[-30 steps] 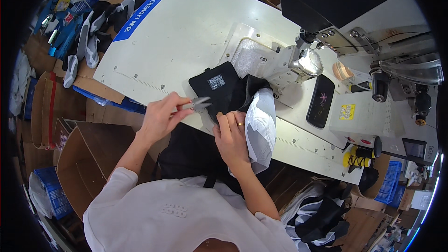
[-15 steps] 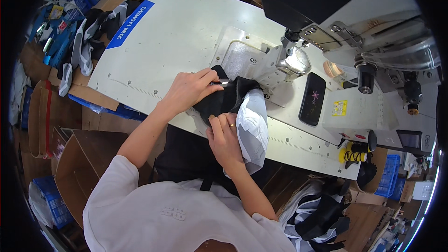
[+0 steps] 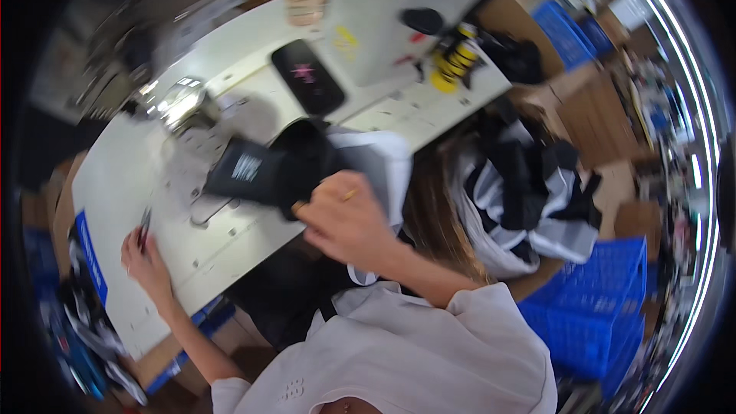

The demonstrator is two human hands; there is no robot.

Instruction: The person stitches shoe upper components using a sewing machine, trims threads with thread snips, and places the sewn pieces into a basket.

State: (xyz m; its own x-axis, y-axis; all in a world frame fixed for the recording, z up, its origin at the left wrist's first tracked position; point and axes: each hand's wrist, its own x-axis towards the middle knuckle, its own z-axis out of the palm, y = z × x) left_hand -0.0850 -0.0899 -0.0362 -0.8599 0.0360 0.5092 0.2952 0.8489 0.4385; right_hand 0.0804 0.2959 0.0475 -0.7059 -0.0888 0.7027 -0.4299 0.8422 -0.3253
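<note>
My right hand [image 3: 349,218] is closed on a black-and-white shoe upper [image 3: 376,157] near the front edge of the white sewing machine table [image 3: 299,215]. The upper's black tongue [image 3: 249,171], with a small pale print, points left, and its dark opening faces up. Further left, my left hand [image 3: 147,264] rests low over the table with its fingers closed on a small pair of thread snips [image 3: 144,224], whose tip points away from me. The picture is smeared by motion, so the fingers' exact grip is unclear.
A shiny metal machine part [image 3: 184,103] stands at the back left of the table. A black phone [image 3: 308,77] lies behind the upper, and yellow thread spools [image 3: 454,65] stand at the right end. Several shoe uppers [image 3: 529,184] pile up at right, beside a blue crate [image 3: 590,299].
My view has swung to the right. My left hand has left the upper and moved away left with the snips. My right hand keeps the upper, its tongue now spread out leftward.
</note>
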